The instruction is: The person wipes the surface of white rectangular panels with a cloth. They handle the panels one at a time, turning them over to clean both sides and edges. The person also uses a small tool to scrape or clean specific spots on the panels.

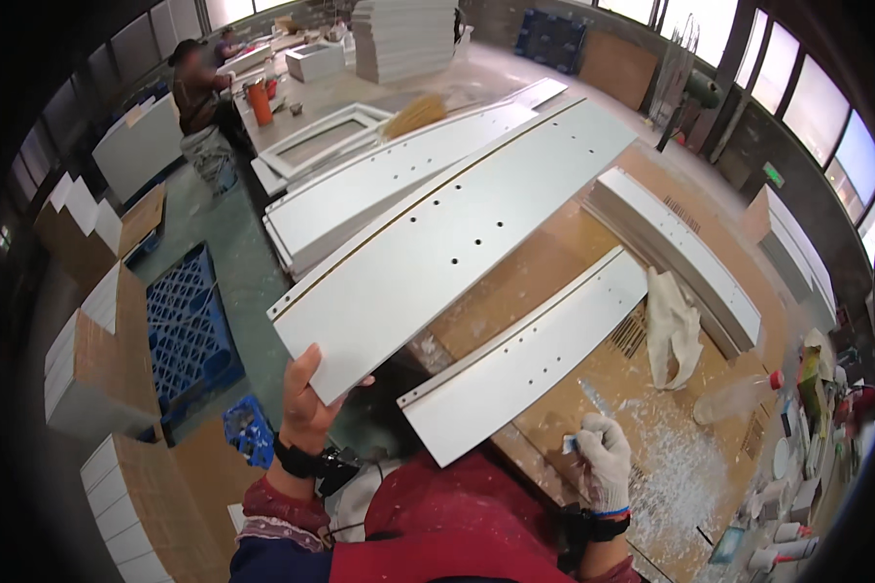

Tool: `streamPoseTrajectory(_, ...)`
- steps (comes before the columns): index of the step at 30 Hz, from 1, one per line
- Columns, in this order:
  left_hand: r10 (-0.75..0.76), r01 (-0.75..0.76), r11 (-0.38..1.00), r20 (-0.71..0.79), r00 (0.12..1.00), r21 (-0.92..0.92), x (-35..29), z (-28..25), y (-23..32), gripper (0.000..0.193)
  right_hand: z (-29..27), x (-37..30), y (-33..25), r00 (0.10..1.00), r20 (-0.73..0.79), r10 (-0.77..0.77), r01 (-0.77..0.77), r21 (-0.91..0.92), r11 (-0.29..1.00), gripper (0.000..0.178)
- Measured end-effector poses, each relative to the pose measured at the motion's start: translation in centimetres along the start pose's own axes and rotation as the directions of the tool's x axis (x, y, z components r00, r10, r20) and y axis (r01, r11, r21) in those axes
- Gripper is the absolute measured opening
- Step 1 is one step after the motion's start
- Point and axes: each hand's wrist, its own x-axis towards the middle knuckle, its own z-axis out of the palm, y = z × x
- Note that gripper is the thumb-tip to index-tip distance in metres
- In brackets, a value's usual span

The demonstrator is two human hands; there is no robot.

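Observation:
My bare left hand (306, 398) is closed around the near end of a long white panel (389, 262). That panel has drilled holes and a brown groove along its left edge, and it slants away over the bench. In a white knit glove, my right hand (605, 455) is closed above the bench's near edge. A small pale bluish piece shows at its fingertips, too small to name. Between my hands, a shorter white panel (525, 364) with similar holes lies on the bench, its near end jutting over the edge.
White shavings (676, 466) litter the brown workbench (515, 277). Nearby are a crumpled cloth (673, 330), a clear bottle (739, 396) with a red cap and stacked white boards (681, 257). A blue pallet (192, 321) lies on the floor at left. A person (199, 97) sits farther back.

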Motion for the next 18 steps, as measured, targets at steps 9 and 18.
streamPoseTrajectory(9,0.128,-0.124,0.989,-0.044,0.991,0.085,9.9,-0.3,5.4,0.044,-0.8,0.8,-0.8,0.997,-0.061,-0.049,0.044,-0.073,0.996,0.011)
streamPoseTrajectory(18,-0.004,0.024,0.992,-0.164,0.986,0.122,14.1,-2.5,7.1,0.046,-0.7,1.5,-1.6,0.995,-0.068,0.076,-0.085,-0.132,0.988,0.012)
